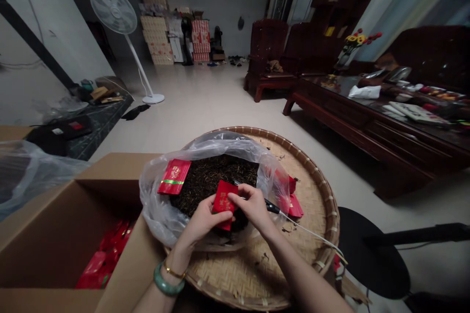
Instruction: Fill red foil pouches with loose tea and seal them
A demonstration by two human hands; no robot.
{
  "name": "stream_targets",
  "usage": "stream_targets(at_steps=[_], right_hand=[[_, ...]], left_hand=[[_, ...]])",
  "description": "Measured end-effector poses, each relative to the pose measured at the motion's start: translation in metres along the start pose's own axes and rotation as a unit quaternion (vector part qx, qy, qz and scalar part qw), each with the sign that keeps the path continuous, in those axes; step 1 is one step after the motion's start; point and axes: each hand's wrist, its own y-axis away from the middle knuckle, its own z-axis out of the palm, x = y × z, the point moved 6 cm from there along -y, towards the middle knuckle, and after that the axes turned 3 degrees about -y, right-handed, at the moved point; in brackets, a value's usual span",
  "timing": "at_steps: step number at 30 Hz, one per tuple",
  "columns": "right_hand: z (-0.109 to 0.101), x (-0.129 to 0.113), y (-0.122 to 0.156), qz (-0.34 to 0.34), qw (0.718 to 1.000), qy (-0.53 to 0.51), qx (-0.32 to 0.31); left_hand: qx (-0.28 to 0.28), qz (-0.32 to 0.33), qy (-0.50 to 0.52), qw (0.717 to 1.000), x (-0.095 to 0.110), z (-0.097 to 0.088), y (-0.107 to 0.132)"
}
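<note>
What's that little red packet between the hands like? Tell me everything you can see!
The red packet is small, flat and roughly rectangular, with gold-coloured markings and a bit of green low down. It looks shiny, perhaps foil or plastic. It is tilted, above the dark leaves in the clear bag. The left hand grips its lower left; the right thumb touches its upper right. Whether it's sealed isn't clear.

The head camera looks forward and down.
</note>
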Motion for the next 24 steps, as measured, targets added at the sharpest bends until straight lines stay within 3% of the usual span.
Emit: stream_targets(at_steps=[2, 4, 6, 9, 12, 15, 17, 20, 22, 24], right_hand=[[-0.002, -0.013, 0.003, -0.083, 0.996, 0.042, 0.007], [-0.004, -0.033, 0.008, -0.201, 0.971, 0.128, 0.017], [-0.002, -0.05, 0.016, -0.313, 0.92, 0.234, 0.021], [0.006, -0.063, 0.021, -0.393, 0.855, 0.338, 0.01], [0.018, -0.064, 0.022, -0.402, 0.838, 0.366, -0.045], [0.025, -0.062, 0.018, -0.348, 0.871, 0.327, -0.118], [0.025, -0.059, 0.014, -0.286, 0.901, 0.302, -0.125], [0.022, -0.055, 0.009, -0.229, 0.911, 0.333, -0.081], [0.027, -0.055, 0.011, -0.239, 0.894, 0.374, -0.064], [0.036, -0.054, 0.014, -0.258, 0.873, 0.409, -0.06]], left_hand=[[0.025, 0.031, -0.059, 0.997, 0.002, -0.005, 0.0], [0.07, 0.075, -0.13, 0.986, 0.008, -0.012, 0.0], [0.106, 0.107, -0.203, 0.968, 0.014, -0.018, 0.002], [0.135, 0.134, -0.273, 0.943, 0.022, -0.022, 0.005], [0.141, 0.148, -0.293, 0.934, 0.026, -0.027, 0.008], [0.127, 0.154, -0.323, 0.925, 0.026, -0.036, 0.009], [0.116, 0.172, -0.36, 0.909, 0.025, -0.04, 0.01], [0.174, 0.262, -0.446, 0.838, 0.029, -0.04, 0.018], [0.249, 0.328, -0.503, 0.76, 0.033, -0.033, 0.027], [0.289, 0.369, -0.525, 0.71, 0.032, -0.023, 0.034]])
